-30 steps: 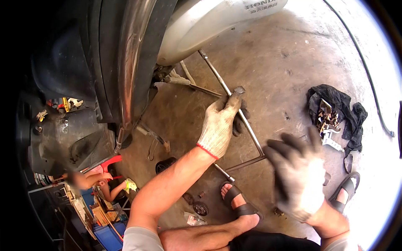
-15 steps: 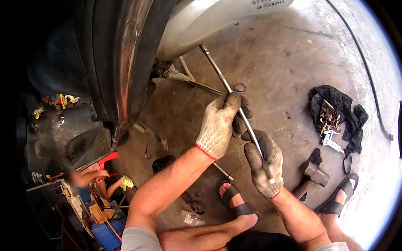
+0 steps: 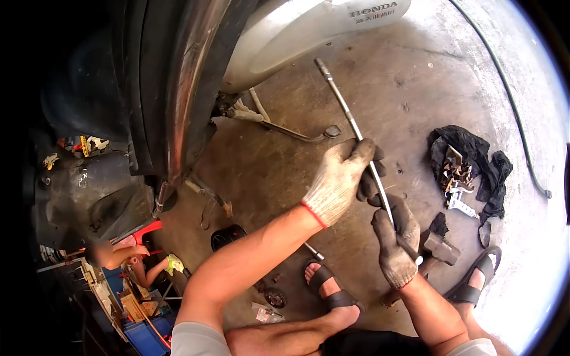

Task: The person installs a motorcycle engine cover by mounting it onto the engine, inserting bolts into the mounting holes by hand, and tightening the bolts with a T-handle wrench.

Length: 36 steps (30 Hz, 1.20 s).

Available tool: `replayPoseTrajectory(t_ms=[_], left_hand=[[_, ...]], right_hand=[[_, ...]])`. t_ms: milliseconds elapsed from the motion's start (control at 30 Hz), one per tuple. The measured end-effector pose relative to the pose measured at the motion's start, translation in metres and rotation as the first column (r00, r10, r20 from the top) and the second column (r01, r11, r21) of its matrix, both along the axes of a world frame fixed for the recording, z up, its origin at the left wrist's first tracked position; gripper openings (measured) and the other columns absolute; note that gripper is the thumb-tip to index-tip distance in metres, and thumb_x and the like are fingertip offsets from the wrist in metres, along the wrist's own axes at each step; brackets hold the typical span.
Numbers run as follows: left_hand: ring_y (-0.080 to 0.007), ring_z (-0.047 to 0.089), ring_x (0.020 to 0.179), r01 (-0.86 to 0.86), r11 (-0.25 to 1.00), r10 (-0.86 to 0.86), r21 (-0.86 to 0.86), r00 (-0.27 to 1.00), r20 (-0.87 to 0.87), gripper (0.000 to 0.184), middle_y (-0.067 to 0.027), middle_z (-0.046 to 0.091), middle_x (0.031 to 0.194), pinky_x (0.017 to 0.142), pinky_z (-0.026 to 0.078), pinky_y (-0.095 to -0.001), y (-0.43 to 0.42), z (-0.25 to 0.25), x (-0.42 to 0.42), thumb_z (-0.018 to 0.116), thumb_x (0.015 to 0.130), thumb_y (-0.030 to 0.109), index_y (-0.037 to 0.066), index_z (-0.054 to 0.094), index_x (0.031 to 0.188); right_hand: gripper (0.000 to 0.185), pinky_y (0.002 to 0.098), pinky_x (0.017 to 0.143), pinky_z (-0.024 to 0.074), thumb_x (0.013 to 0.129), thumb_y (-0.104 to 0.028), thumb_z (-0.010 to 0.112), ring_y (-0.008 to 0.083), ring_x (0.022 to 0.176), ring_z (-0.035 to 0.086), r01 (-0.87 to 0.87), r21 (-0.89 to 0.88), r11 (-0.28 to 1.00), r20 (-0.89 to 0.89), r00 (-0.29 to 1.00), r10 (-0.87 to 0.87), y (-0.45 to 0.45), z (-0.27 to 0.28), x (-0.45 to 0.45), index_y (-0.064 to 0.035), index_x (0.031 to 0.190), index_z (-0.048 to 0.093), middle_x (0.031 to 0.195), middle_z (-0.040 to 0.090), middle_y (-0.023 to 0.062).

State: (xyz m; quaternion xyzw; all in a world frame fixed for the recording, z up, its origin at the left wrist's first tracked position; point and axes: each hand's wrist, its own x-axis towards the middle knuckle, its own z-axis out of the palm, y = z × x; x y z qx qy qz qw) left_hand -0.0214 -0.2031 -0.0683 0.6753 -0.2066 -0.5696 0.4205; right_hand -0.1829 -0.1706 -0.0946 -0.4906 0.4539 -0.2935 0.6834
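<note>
A long metal socket wrench (image 3: 344,105) slants across the middle of the head view, its socket end up and to the left over the concrete floor. My left hand (image 3: 343,177), in a dirty white-and-grey work glove with a red cuff edge, is closed around the shaft. Lower down, my gloved right hand (image 3: 396,244) grips the other end, where a short pale tip (image 3: 419,260) sticks out beside the palm. Above and left of the wrench is a scooter's pale body panel (image 3: 309,29) marked HONDA. The wrench's socket end is apart from this panel.
A kickstand-like bar (image 3: 291,132) reaches out beneath the scooter. At the right lie a black cloth (image 3: 460,142) with metal pieces, a hammer (image 3: 441,249) and a hose (image 3: 504,83). Another metal rod (image 3: 314,252) lies near my left sandal. A person (image 3: 127,255) sits at the lower left.
Both hands and the socket wrench have moved right and slightly down. The wrench's socket end, formerly at the panel's lower edge, is now away from it. The view has shifted slightly.
</note>
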Motion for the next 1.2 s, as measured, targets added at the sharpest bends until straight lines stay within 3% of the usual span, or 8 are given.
replayPoseTrajectory(t_ms=[533, 667, 800, 867, 900, 967, 1067, 1200], left_hand=[[-0.0079, 0.053, 0.052, 0.011, 0.998, -0.007, -0.060, 0.998, 0.063, 0.040, -0.0032, 0.067, 0.078, 0.049, 0.041, -0.0240, -0.047, -0.009, -0.022, 0.052, 0.103, 0.040, 0.003, 0.066, 0.101], [-0.0080, 0.052, 0.054, -0.005, 0.998, 0.011, -0.055, 0.995, 0.104, 0.043, -0.0035, 0.067, 0.079, 0.050, 0.041, -0.0247, -0.052, -0.006, -0.029, 0.053, 0.101, 0.044, 0.003, 0.066, 0.099], [-0.0079, 0.052, 0.055, 0.061, 0.998, -0.058, -0.034, 0.995, 0.076, 0.049, -0.0030, 0.067, 0.080, 0.051, 0.041, -0.0242, -0.045, -0.016, -0.028, 0.055, 0.098, 0.052, 0.004, 0.066, 0.099], [-0.0075, 0.051, 0.053, 0.243, 0.970, -0.241, 0.008, 0.966, -0.088, 0.050, -0.0031, 0.067, 0.081, 0.048, 0.039, -0.0226, -0.029, -0.010, -0.036, 0.056, 0.097, 0.052, 0.003, 0.065, 0.096], [-0.0070, 0.051, 0.053, 0.209, 0.977, -0.201, 0.036, 0.968, -0.150, 0.047, -0.0032, 0.067, 0.080, 0.047, 0.038, -0.0223, -0.021, -0.011, -0.041, 0.056, 0.098, 0.050, 0.004, 0.065, 0.095], [-0.0067, 0.052, 0.053, 0.179, 0.982, -0.165, 0.055, 0.965, -0.201, 0.041, -0.0037, 0.067, 0.079, 0.047, 0.039, -0.0225, -0.020, -0.015, -0.042, 0.055, 0.100, 0.043, 0.004, 0.064, 0.094], [-0.0070, 0.052, 0.053, 0.167, 0.985, -0.161, 0.042, 0.981, -0.109, 0.040, -0.0040, 0.067, 0.078, 0.047, 0.039, -0.0228, -0.023, -0.008, -0.046, 0.055, 0.100, 0.043, 0.005, 0.064, 0.093], [-0.0071, 0.050, 0.051, 0.132, 0.991, -0.129, 0.021, 0.983, -0.128, 0.040, -0.0037, 0.067, 0.077, 0.045, 0.038, -0.0223, -0.026, -0.008, -0.049, 0.054, 0.101, 0.044, 0.005, 0.063, 0.095]], right_hand=[[0.024, 0.0335, 0.073, 0.0502, 0.092, -0.009, 0.061, 0.0206, 0.078, 0.062, 0.050, 0.030, 0.998, 0.023, 0.998, -0.051, -0.045, -0.013, -0.020, 0.0008, 0.114, 0.064, 0.090, 0.065, 0.0141], [0.024, 0.0417, 0.074, 0.0499, 0.083, -0.005, 0.070, 0.0328, 0.080, 0.063, -0.069, -0.545, 0.836, -0.405, 0.894, -0.191, -0.052, 0.005, -0.047, -0.0030, 0.107, 0.066, 0.087, 0.061, 0.0169], [0.009, 0.0355, 0.065, 0.0477, 0.092, -0.009, 0.066, 0.0256, 0.064, 0.059, -0.049, -0.380, 0.924, -0.249, 0.967, -0.051, -0.037, -0.012, -0.051, -0.0014, 0.097, 0.069, 0.077, 0.060, 0.0098], [0.046, 0.0357, 0.063, 0.0486, 0.105, -0.037, 0.049, 0.0178, 0.062, 0.058, -0.150, 0.782, 0.605, 0.426, 0.837, -0.343, -0.032, -0.013, -0.057, 0.0054, 0.110, 0.066, 0.078, 0.062, 0.0053], [0.046, 0.0357, 0.063, 0.0486, 0.105, -0.037, 0.049, 0.0178, 0.062, 0.058, -0.146, 0.783, 0.605, 0.427, 0.833, -0.351, -0.031, -0.014, -0.063, 0.0054, 0.110, 0.066, 0.078, 0.062, 0.0053], [0.066, 0.0357, 0.065, 0.0514, 0.105, -0.050, 0.036, 0.0243, 0.061, 0.057, -0.543, 0.407, 0.735, 0.913, 0.226, -0.339, -0.035, -0.015, -0.072, 0.0075, 0.132, 0.054, 0.076, 0.061, 0.0107], [0.058, 0.0335, 0.060, 0.0516, 0.102, -0.038, 0.046, 0.0189, 0.058, 0.058, 0.162, 0.401, 0.902, 0.579, 0.718, -0.386, -0.051, -0.008, -0.080, 0.0044, 0.142, 0.047, 0.072, 0.059, 0.0080], [0.046, 0.0284, 0.056, 0.0489, 0.094, -0.013, 0.051, 0.0145, 0.058, 0.058, 0.014, 0.251, 0.968, 0.124, 0.991, -0.047, -0.037, -0.009, -0.068, 0.0052, 0.137, 0.051, 0.070, 0.061, 0.0080]])
